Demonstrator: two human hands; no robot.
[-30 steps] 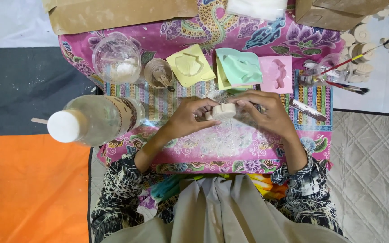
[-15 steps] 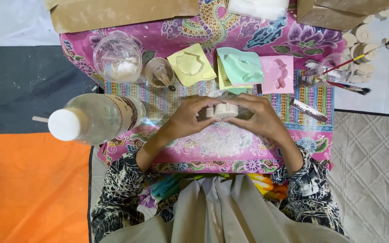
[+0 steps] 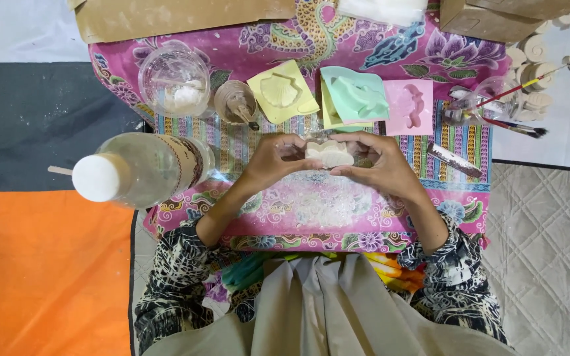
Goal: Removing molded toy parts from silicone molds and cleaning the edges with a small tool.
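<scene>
— What do the hands hold now?

— I see both hands closed around one small cream plaster piece [image 3: 329,153]. The left hand [image 3: 273,161] pinches its left end with thumb and fingers, and the right hand [image 3: 379,165] holds its right end in the same way. The piece is above the middle of the pink patterned cloth [image 3: 311,211], just in front of the moulds.

— Which way does it lie?

— Its long axis goes left to right, across my view. The upper edge looks wavy, but which face is up I cannot tell.

— And the packages around it?

— On the left a clear plastic bottle [image 3: 141,170] stands with a white cap and a brown band label around it. Behind it stands a clear cup [image 3: 173,80] with some white powder inside, and beside that a small brown cup [image 3: 235,102]. Behind the hands are three square moulds in a row: a yellow mould [image 3: 282,91] with a shell shape, a green mould [image 3: 355,96], and a pink mould [image 3: 409,107]. Flat brown cardboard [image 3: 179,16] lies at the far edge, and a brown box [image 3: 496,18] at the far right. Some paintbrushes [image 3: 519,125] lie to the right of the moulds.
</scene>
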